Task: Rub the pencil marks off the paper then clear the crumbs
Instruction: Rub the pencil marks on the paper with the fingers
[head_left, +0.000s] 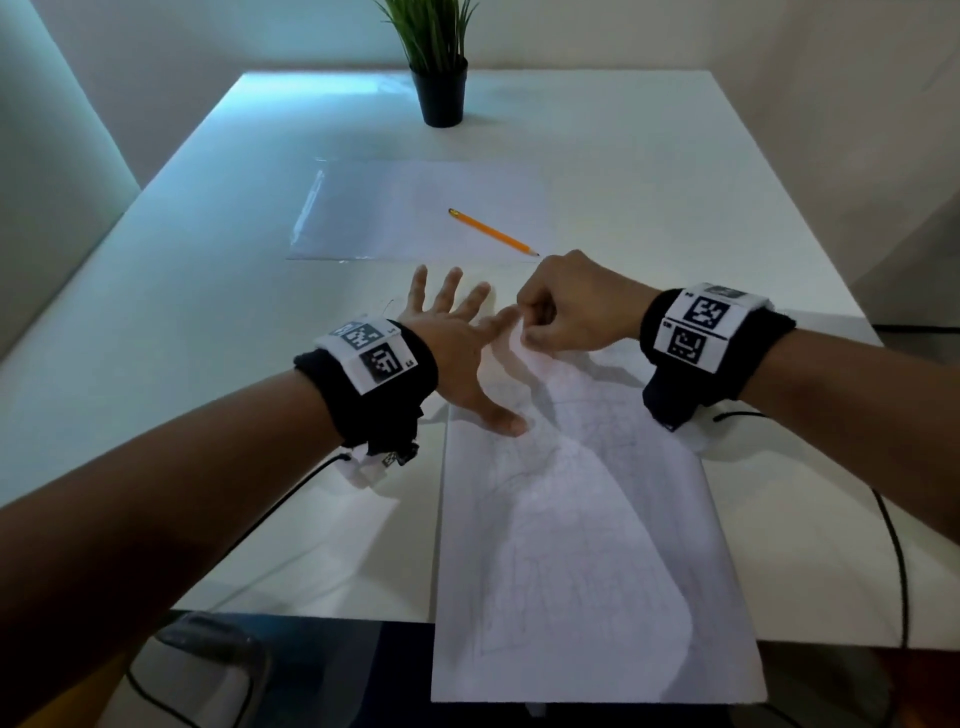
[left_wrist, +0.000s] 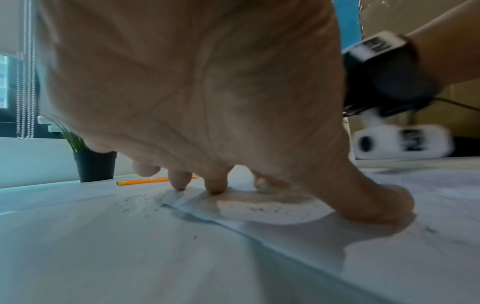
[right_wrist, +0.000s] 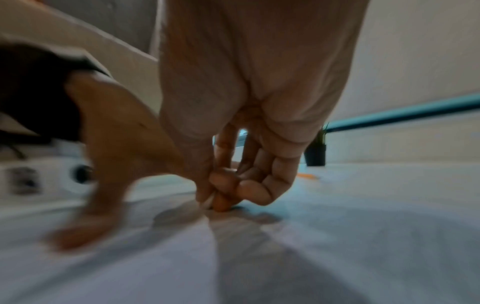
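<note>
Both of your hands are working at the far end of the long white sheet of paper (head_left: 582, 519) lying on the white bench (head_left: 208, 322). Your left hand (head_left: 457, 338) is lying spread and flat, fingers splayed forward, thumb (head_left: 511, 423) pressing on the paper's left part and fingertips (left_wrist: 215, 185) touching down near its far edge, pinning the sheet. Your right hand (head_left: 571, 304) is arching over the paper's far end with knuckles up and fingers curled tightly, thumb and fingers pinching something small and pale against the sheet; the right wrist view is too blurred to tell what it is. The paper is showing faint pencil lines across its surface, and its near end is hanging over the bench edge. Dark crumbs (left_wrist: 137, 200) are lying scattered on the bench just left of the paper's far corner and on the sheet under your left palm. An orange pencil (head_left: 492, 232) is lying diagonally beyond your hands, on a clear plastic sleeve (head_left: 374, 208). A green plant in a black pot (head_left: 441, 93) is standing at the far edge.
</note>
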